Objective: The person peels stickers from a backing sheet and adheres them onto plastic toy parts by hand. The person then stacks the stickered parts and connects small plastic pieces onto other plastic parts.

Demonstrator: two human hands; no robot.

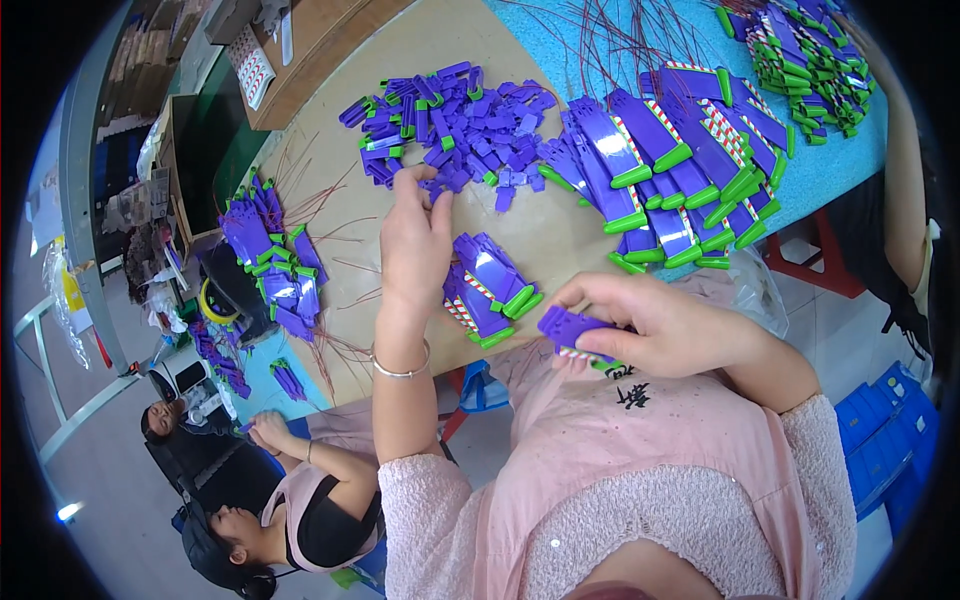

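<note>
My right hand (650,325) is closed on a flat purple plastic part (572,326) with a green end and a red-and-white striped edge, held above my apron. At the near edge of a heap of small purple and green plastic pieces (500,125), my left hand (415,240) has its thumb and fingers drawn together on a small purple piece, partly hidden by the fingers. Between my hands on the tan tabletop lies a small stack of purple parts (492,275) with green ends and striped edges.
A large spread of similar purple parts (660,150), with thin red wires, covers the blue surface at right. Another bunch (275,260) lies at left. A cardboard box (305,60) stands at the far left edge. A co-worker (300,500) sits at lower left; another person's arm (905,190) shows at right.
</note>
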